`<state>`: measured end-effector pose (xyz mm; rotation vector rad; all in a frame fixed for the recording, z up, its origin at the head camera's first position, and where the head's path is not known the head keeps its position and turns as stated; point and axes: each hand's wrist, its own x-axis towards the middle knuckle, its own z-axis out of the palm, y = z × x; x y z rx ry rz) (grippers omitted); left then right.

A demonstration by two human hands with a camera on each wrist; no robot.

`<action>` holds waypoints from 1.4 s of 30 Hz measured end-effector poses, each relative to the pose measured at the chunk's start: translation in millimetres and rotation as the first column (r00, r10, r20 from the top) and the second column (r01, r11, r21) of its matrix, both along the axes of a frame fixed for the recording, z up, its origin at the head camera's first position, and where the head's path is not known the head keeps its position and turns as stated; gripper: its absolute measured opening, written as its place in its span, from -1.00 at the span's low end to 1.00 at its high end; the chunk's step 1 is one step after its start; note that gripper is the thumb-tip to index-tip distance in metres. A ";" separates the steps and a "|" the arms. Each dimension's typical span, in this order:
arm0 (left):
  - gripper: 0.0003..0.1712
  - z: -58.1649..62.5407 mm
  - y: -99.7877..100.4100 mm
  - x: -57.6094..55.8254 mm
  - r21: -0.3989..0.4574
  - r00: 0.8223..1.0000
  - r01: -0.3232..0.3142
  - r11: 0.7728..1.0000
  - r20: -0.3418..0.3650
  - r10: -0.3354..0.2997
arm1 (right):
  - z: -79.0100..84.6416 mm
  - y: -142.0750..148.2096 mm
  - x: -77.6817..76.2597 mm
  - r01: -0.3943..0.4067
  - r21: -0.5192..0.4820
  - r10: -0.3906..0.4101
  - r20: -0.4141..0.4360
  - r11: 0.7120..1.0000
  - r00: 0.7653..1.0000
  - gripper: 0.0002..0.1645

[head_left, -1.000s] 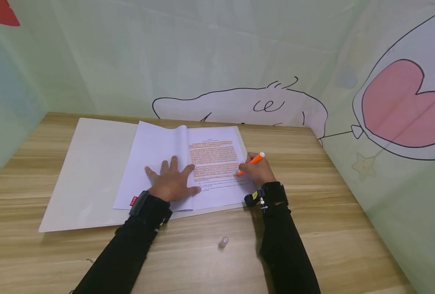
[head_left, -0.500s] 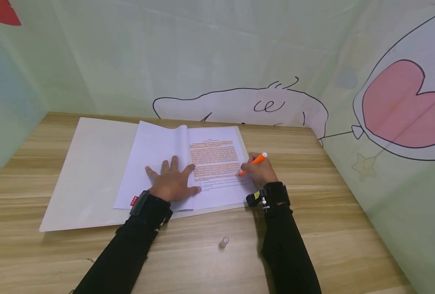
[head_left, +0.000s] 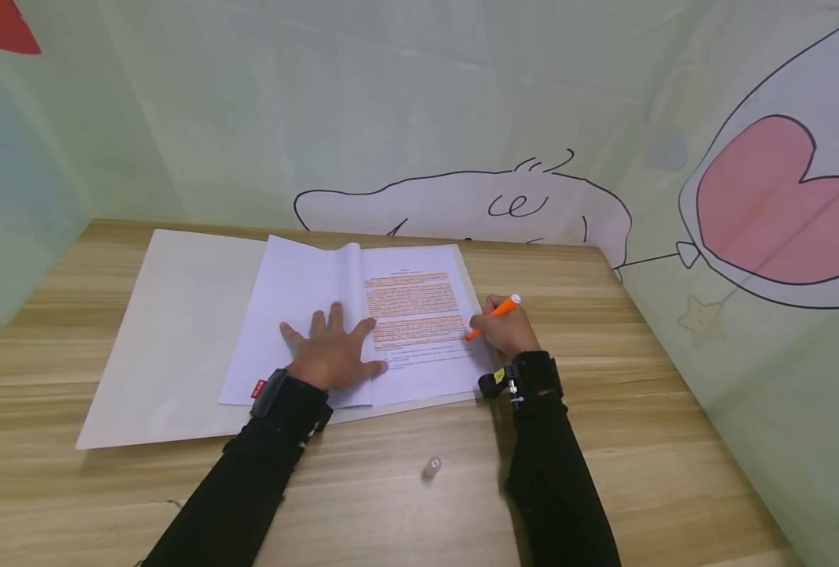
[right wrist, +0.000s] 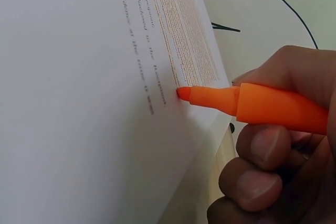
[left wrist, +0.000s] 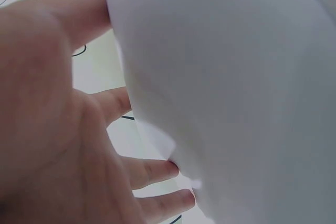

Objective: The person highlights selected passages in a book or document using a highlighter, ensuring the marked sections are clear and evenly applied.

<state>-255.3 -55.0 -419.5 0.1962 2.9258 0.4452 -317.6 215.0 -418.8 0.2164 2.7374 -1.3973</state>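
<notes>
My right hand [head_left: 510,329] pinches an orange highlighter [right wrist: 283,107], its tip touching the printed page [head_left: 426,382] at the right end of a text line. Most lines above carry orange marking, while a few lower lines show plain print. With fingers spread, my left hand [head_left: 330,350] presses flat on the turned-back white sheet [head_left: 299,276] near the fold. In the left wrist view, the fingers [left wrist: 152,174] lie straight against the paper. The pages rest in a white folder [head_left: 171,339] spread open on the table.
A small pale cap [head_left: 431,468] stands on the wooden table [head_left: 363,504] in front of the folder. A printed fabric wall [head_left: 391,102] rises behind the table and along its right side. Both wrists wear black straps.
My right hand has slid slightly to the right with the highlighter along the text line. The left hand, sheets and cap stay in place.
</notes>
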 end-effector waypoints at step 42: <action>0.04 -2.3 -7.3 -5.3 -0.011 1.000 -0.003 1.000 -0.018 0.003 | -9.4 -97.9 25.1 -0.175 -0.301 0.164 -0.059 0.938 0.985 -0.64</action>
